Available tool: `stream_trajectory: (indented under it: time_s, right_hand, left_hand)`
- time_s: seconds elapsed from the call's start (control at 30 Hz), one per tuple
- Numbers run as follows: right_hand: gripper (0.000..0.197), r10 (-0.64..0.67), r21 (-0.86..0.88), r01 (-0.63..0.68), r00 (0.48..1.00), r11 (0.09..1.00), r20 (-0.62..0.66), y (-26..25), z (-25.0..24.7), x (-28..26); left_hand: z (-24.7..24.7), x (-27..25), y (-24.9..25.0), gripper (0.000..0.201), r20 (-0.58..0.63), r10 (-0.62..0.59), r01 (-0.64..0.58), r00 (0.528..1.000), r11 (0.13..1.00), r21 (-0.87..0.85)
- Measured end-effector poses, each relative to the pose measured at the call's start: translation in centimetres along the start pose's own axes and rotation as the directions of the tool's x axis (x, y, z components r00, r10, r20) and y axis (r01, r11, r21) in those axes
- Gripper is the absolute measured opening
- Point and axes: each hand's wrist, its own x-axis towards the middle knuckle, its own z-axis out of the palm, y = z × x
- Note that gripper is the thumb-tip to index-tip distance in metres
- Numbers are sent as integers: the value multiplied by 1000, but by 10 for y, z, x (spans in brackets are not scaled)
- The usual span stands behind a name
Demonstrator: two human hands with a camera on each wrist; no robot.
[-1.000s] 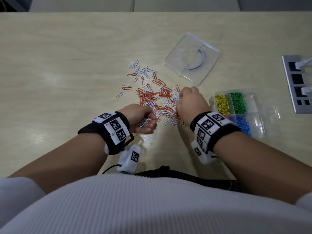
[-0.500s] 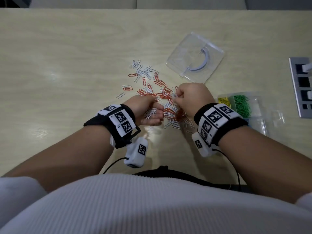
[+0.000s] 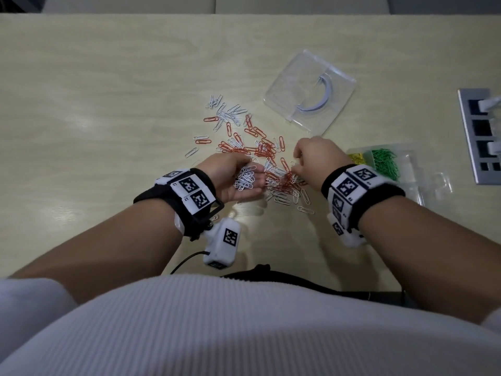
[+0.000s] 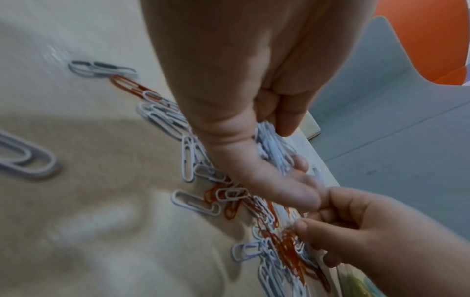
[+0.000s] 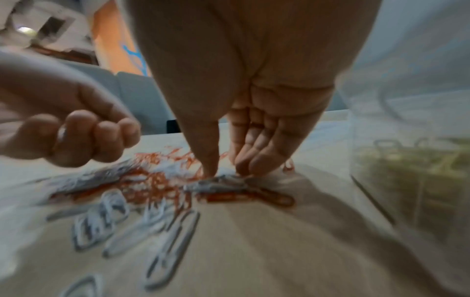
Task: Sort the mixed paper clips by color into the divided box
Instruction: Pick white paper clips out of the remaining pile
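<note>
Head view: white wire paper clips (image 3: 245, 179) are cupped in the left hand (image 3: 233, 177); another is being pinched from the mixed pile (image 3: 273, 169) by the right hand (image 3: 317, 158); white-sorting underway; transfer to the clear divided box (image 3: 406, 169) judged next.

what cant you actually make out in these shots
- Divided box, head view: the right forearm covers its near compartments; only yellow and green clips show.
- Right hand, head view: its back hides the fingertips; in the right wrist view motion blur leaves it unclear whether they pinch a clip.
- White clips in the left hand: too tangled to count.
- Loose pile, right wrist view: blurred.
</note>
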Motion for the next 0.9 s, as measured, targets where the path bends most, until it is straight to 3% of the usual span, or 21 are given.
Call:
stream_trajectory:
  time_s: [0.13,0.37,0.47,0.57,0.63,0.73,0.8,0.9]
  right_hand:
    - [20,-49,-79,50,999,996,10,-2,8,1]
    - [11,0,-132,13,995,991,97,-12,3,-1]
    - [9,-110,61,110,994,992,4,-28,-4,-14]
    - [6,-253,351,230,967,908,20,-53,-8,-26]
    - [13,-252,394,232,968,889,-1,-56,-2,-21]
    - [28,-202,136,208,978,969,-58,-43,8,-5]
    - [36,-220,-32,219,975,975,-37,-34,14,0]
    - [27,-259,-123,252,964,960,-50,-31,17,5]
  left_hand:
    - [0,0,-1,40,-29,19,-19,999,1000,10]
    - [-4,-1,-7,41,-65,36,-33,997,999,33]
    - [-5,1,-10,40,-73,37,-34,997,998,45]
    - [-5,2,-13,31,-92,69,-68,993,998,5]
    - [-8,2,-13,31,-77,70,-71,995,997,-14]
    - [-16,-1,-12,36,-55,38,-37,998,999,3]
    - [-23,-3,-12,36,-66,26,-25,998,1000,8]
    - [-30,-5,-14,34,-78,7,-7,997,1000,5]
